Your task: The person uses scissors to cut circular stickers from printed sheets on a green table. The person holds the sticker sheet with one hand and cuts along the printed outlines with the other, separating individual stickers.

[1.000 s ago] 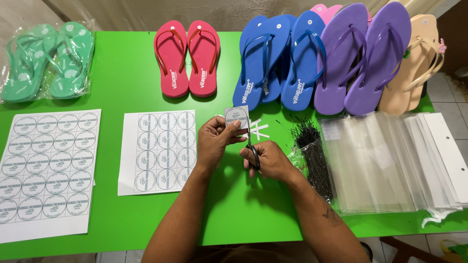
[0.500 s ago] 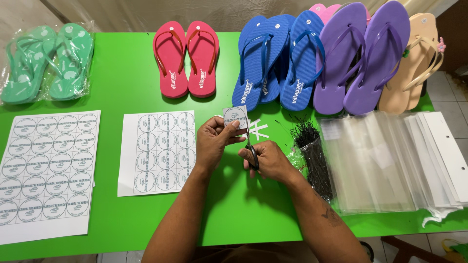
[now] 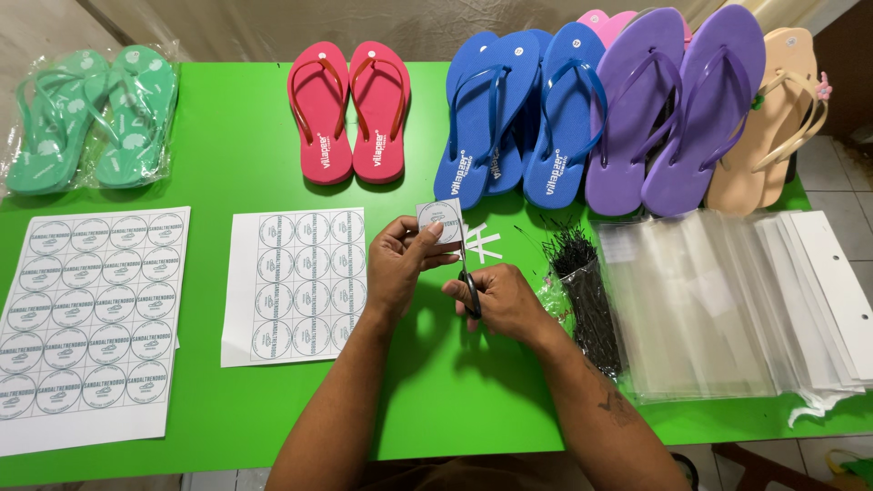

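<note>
My left hand (image 3: 401, 264) pinches a small square of white paper with a round printed label (image 3: 439, 220), held upright above the green table (image 3: 227, 173). My right hand (image 3: 498, 298) grips dark-handled scissors (image 3: 467, 280), whose blades point up along the right edge of the label piece. Both hands meet over the middle of the table. Small white paper offcuts (image 3: 482, 242) lie just behind the hands.
Two white sheets of round labels (image 3: 296, 282) (image 3: 86, 318) lie to the left. Pairs of flip-flops line the far edge: green bagged (image 3: 86, 118), red (image 3: 350, 109), blue (image 3: 518, 118), purple (image 3: 677, 109), tan (image 3: 773, 127). Black ties (image 3: 587, 291) and clear bags (image 3: 718, 300) sit right.
The hands stay in the same spot with only slight movement of scissors and label piece. Nothing else on the table has moved.
</note>
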